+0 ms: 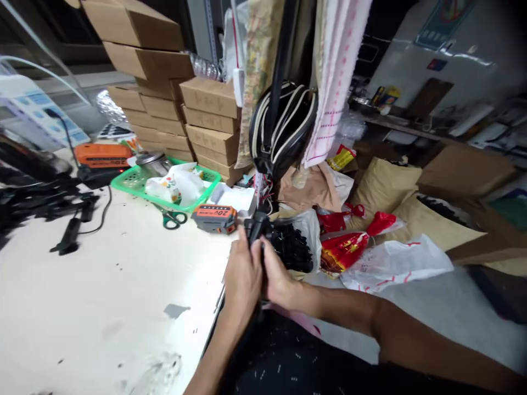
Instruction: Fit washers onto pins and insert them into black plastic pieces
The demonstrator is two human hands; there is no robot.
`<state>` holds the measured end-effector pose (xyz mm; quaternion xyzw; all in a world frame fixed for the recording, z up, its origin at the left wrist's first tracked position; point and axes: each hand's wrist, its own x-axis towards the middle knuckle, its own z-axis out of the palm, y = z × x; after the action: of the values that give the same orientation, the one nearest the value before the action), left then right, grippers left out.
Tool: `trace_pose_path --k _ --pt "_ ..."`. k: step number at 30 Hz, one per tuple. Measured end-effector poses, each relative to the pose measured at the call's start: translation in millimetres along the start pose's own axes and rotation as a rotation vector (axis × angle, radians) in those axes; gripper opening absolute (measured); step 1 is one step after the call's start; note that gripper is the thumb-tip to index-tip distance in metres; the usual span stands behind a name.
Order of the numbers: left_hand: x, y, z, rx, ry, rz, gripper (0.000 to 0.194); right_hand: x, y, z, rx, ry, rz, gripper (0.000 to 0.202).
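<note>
My left hand and my right hand meet at the table's right edge, fingers closed around a black plastic part. Its upper end sticks out above my fingers; the rest is hidden between my palms, and its exact kind is unclear. Just left of my hands lies an orange and grey 20V battery pack. Green-handled scissors are beside the battery. Past my right hand, a plastic-lined bag holds a heap of black parts.
A green basket stands at the table's back, with a white open box nearby. Cardboard boxes are stacked behind. A black bag and pink towel hang ahead. A red package and sacks crowd the right.
</note>
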<state>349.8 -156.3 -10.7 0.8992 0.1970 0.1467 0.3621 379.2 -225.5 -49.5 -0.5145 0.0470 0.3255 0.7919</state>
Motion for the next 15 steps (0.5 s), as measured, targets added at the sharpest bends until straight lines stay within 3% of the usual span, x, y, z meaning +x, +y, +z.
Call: trace_pose_path --k 2,5,9,11,12,15 --pt "11.9 -1.5 31.4 -0.041 -0.139 0.106 0.054 19.7 -10.6 -30.9 0.143 0.134 0.109 0.05" --pt "17.0 -20.4 66.4 -0.006 -0.1 0.209 0.056 49.8 -18.5 -71.0 0.215 0.271 0.327 0.057" --pt "-4.1 -61.5 89.3 0.036 -0.124 0.213 0.048 63.0 -14.2 -102.1 0.152 0.32 0.465 0.063" --pt "-22.7 -75.8 92.7 0.116 -0.192 0.192 0.042 56.3 -12.1 -102.3 -0.006 0.278 0.344 0.054" --pt "-32.3 -79.4 92.7 0.158 -0.223 0.188 0.041 51.8 -12.8 -98.5 -0.158 0.219 0.195 0.05" --pt "-57.0 -77.1 88.2 0.248 -0.274 0.211 0.04 45.0 -20.3 -75.8 -0.775 -0.133 -0.435 0.039"
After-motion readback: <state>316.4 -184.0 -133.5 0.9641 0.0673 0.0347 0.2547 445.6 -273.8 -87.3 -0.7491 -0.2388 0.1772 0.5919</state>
